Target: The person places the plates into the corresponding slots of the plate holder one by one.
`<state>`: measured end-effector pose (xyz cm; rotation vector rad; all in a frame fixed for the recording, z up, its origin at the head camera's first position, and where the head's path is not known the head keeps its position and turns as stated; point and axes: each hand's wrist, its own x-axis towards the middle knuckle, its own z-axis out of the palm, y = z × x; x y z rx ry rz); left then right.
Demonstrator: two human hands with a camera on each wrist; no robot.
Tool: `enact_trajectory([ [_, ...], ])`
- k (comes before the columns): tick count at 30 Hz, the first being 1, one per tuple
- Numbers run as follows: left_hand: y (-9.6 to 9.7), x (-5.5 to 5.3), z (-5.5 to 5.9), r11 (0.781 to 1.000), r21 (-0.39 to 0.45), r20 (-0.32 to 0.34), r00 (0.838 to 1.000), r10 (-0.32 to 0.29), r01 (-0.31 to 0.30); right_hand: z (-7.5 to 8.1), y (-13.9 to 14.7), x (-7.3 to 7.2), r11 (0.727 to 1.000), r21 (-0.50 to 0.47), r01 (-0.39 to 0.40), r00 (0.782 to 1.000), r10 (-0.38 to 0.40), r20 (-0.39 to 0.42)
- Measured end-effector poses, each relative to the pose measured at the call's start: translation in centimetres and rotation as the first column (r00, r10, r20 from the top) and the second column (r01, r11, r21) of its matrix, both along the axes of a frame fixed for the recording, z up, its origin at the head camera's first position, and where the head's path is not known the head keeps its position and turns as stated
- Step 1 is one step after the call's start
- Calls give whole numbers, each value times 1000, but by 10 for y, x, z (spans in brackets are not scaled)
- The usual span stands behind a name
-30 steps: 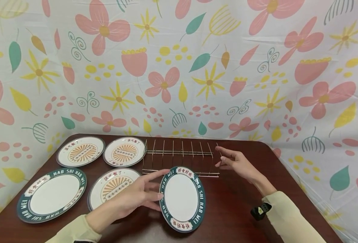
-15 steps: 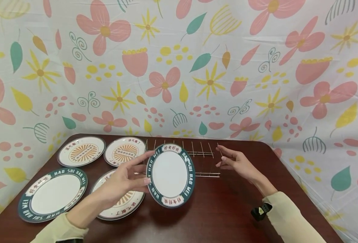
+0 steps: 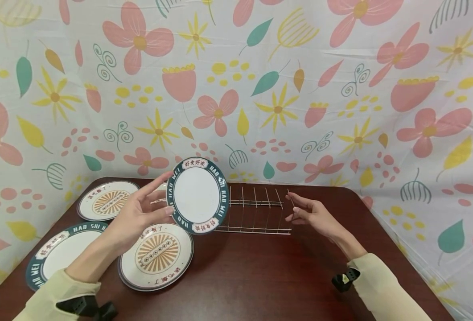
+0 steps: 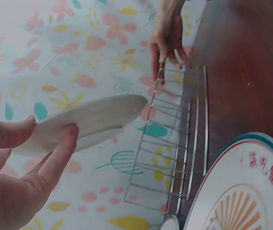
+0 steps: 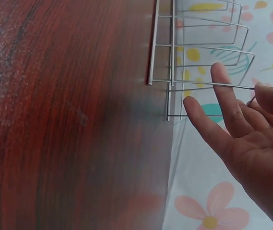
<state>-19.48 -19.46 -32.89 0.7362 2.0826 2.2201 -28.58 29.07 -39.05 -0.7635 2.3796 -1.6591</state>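
Head view shows the left hand (image 3: pixel 140 214) up over the table's (image 3: pixel 268 276) far edge, left of its middle, pinching a green-rimmed plate (image 3: pixel 197 195) by the rim, thumb on the front and fingers behind. It's tilted up, its white face toward the person, hiding the left end of a wire rack (image 3: pixel 256 231) by that far edge; I can't tell whether plate and wires touch. At the rack's other end, the right hand (image 3: pixel 312 216) pinches the last wire between thumb and finger, with two other fingers spread apart, as the right wrist view shows. One sunburst plate (image 3: pixel 109 200) lies in the far left corner, another sunburst plate (image 3: pixel 156 256) inward from the left edge. Between that edge and the left forearm lies a second green-rimmed plate (image 3: pixel 45 263), partly covered.
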Motion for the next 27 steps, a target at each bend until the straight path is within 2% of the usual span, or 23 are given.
enact_trajectory([
  [10, -15, -5, 8, 999, 2, -60, 997, 46, -46, 0, 0, 1, 1000, 0, 3, 1000, -3, 1],
  [16, -20, -8, 10, 996, -16, -65, 995, 81, -82, 1, 1, 0, 1000, 8, 4, 1000, -4, 8],
  [27, -25, -14, 13, 993, -35, -84, 990, 109, -112, 2, 0, 0, 1000, 18, 9, 1000, -10, 11],
])
